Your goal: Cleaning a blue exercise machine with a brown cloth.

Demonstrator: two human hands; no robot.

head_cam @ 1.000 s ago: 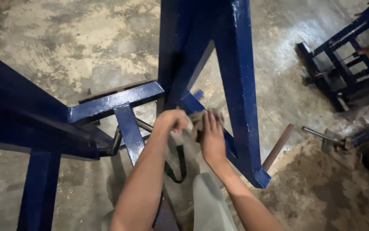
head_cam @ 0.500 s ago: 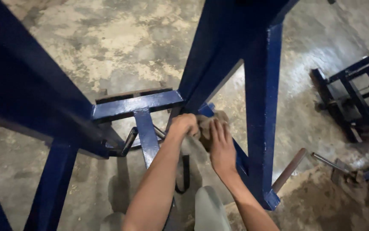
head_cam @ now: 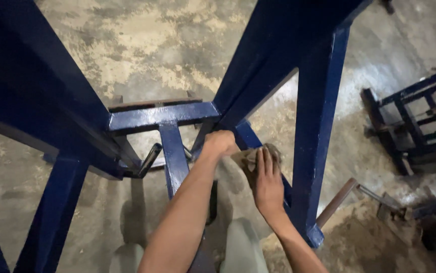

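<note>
the big blue metal frame (head_cam: 309, 116) stands on the grey floor (head_cam: 142, 45). a slanted blue bar (head_cam: 248, 137) runs low in the middle of the frame. a brown rag (head_cam: 248, 156) lies on that bar. the right hand (head_cam: 267, 183) presses flat on the rag with its fingers spread out. the left hand (head_cam: 219, 143) is curled tight on the rag's other end. to rub well, push firm and go along the whole bar. the bar under the rag is hidden, so i cannot tell if it is clean. the frame's top is cut off.
</note>
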